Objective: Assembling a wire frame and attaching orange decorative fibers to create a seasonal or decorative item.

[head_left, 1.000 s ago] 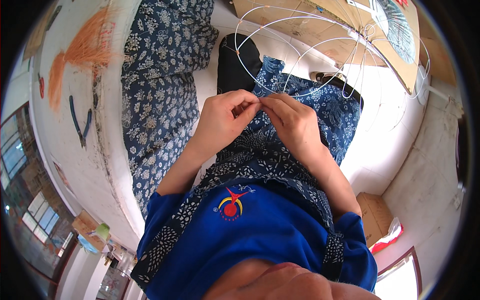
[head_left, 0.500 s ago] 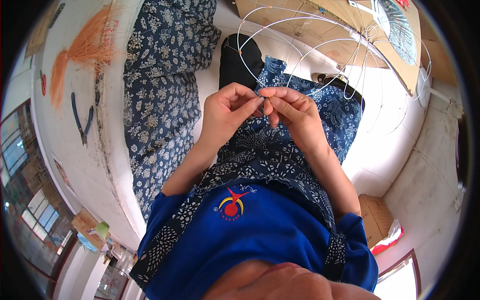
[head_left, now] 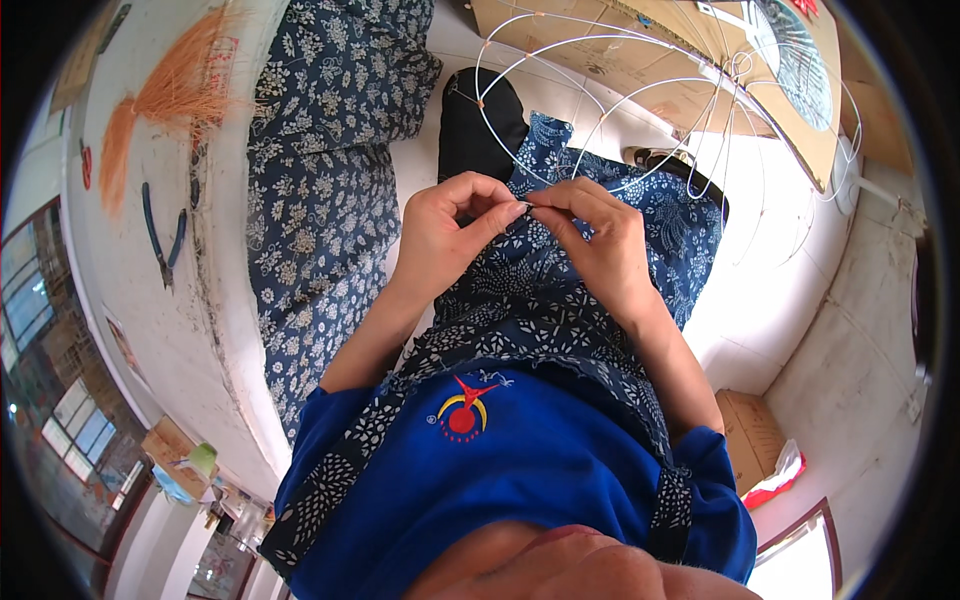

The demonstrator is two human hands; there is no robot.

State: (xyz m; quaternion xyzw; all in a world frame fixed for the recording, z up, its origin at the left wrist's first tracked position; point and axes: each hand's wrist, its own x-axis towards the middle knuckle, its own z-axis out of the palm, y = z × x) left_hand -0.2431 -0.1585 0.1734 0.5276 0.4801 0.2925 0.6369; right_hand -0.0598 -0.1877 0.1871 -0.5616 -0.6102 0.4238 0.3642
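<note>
My left hand [head_left: 447, 232] and my right hand [head_left: 607, 240] meet over my lap, each in a pinch of thumb and forefinger. A tiny pale thing shows between their tips, too small to name. Just beyond the fingers stands a frame of bent white wire [head_left: 481, 103], with small orange bindings at some crossings. Its loops reach from near my fingertips toward the upper right. Whether the pinched thing belongs to the frame, I cannot tell. Under both hands lies a blue-and-white patterned apron [head_left: 540, 285].
On the white table to the left lie a tied bundle of orange fibres [head_left: 140, 110], dark-blue-handled pliers [head_left: 165, 240] and a red-handled tool [head_left: 86, 165]. Dark floral cloth [head_left: 325, 200] hangs along its edge. Cardboard [head_left: 600, 55] stands behind the wire frame; a carton [head_left: 748, 440] sits at right.
The fingertips have parted slightly, leaving a small pale thing visible between them. My right hand has turned, its fingers now less curled in. The wire frame has barely moved.
</note>
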